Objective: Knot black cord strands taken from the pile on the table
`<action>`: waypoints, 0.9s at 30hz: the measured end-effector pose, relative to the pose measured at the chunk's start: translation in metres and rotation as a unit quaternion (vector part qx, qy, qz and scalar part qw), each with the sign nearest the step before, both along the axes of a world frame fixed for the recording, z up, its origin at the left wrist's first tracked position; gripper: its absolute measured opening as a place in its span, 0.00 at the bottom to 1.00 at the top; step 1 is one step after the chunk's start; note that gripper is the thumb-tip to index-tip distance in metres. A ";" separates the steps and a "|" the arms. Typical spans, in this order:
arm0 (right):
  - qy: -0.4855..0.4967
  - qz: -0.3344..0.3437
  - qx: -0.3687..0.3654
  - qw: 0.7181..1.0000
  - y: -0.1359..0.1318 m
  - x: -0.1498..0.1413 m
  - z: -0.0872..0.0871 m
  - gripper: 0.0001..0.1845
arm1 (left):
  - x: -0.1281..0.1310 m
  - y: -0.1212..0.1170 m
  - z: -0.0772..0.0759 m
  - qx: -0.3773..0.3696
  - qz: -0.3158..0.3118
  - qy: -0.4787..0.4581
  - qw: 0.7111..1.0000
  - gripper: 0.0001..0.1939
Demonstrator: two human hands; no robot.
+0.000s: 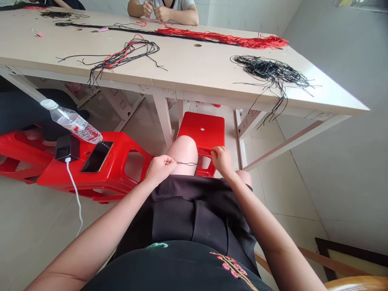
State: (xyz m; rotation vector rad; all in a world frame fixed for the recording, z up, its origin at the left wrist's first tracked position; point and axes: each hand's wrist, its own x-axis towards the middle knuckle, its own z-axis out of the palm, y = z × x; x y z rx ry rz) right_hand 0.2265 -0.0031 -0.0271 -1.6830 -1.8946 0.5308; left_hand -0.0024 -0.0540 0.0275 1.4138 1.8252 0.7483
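Note:
My left hand (159, 167) and my right hand (222, 159) are both closed in pinches over my lap, above my knee. A thin black string (187, 163) runs taut between them, one end in each pinch. A short red strand shows near my right hand's fingers. Below my hands lies my black skirt (188, 214).
A beige table (188, 66) in front carries a black string pile (271, 72), a red string bundle (224, 38) and mixed strings (123, 54). Another person's hands (156, 11) work at its far side. A red stool (202, 131) stands beneath. A tipped red stool (121, 169) at left holds a bottle (72, 121), phone (97, 157) and charger (67, 148).

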 end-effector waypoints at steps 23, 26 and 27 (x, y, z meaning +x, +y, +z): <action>0.024 0.192 0.047 0.980 -0.032 -0.079 0.027 0.10 | -0.013 -0.005 -0.009 -0.006 -0.068 -0.119 0.991 0.13; 0.041 0.206 0.051 0.976 -0.028 -0.076 0.022 0.10 | -0.011 -0.005 -0.010 0.010 -0.043 -0.080 0.996 0.11; 0.047 0.205 0.049 0.976 -0.025 -0.074 0.020 0.10 | -0.011 -0.004 -0.011 0.017 -0.034 -0.068 0.997 0.10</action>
